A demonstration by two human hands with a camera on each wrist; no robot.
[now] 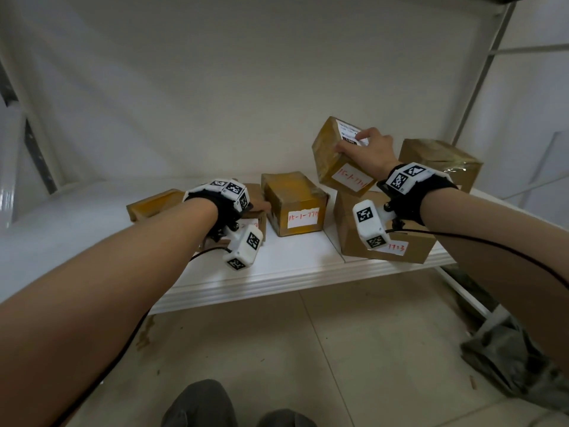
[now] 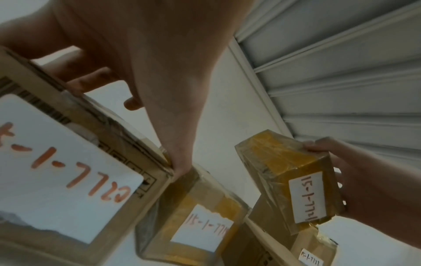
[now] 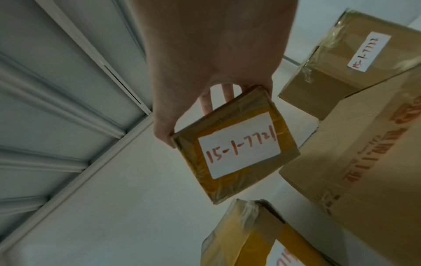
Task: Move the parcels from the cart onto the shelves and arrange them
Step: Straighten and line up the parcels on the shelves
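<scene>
Small taped parcel (image 1: 341, 155) labelled 15-1-7721 is held tilted in the air over the right part of the shelf (image 1: 295, 257), above a larger carton (image 1: 354, 235) at the front edge. Right hand (image 1: 368, 151) grips it, fingers (image 3: 206, 100) wrapped over the top, thumb on one edge. Left hand (image 1: 257, 206) rests on a flat parcel (image 2: 56, 162) further left, fingers lying over its top; grip unclear. Another taped parcel (image 1: 294, 203) sits between. Brown box (image 1: 440, 161) sits toward the back right corner.

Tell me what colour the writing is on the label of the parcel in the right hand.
Red, handwritten on a white label on the held parcel; clearest in the right wrist view.
</scene>
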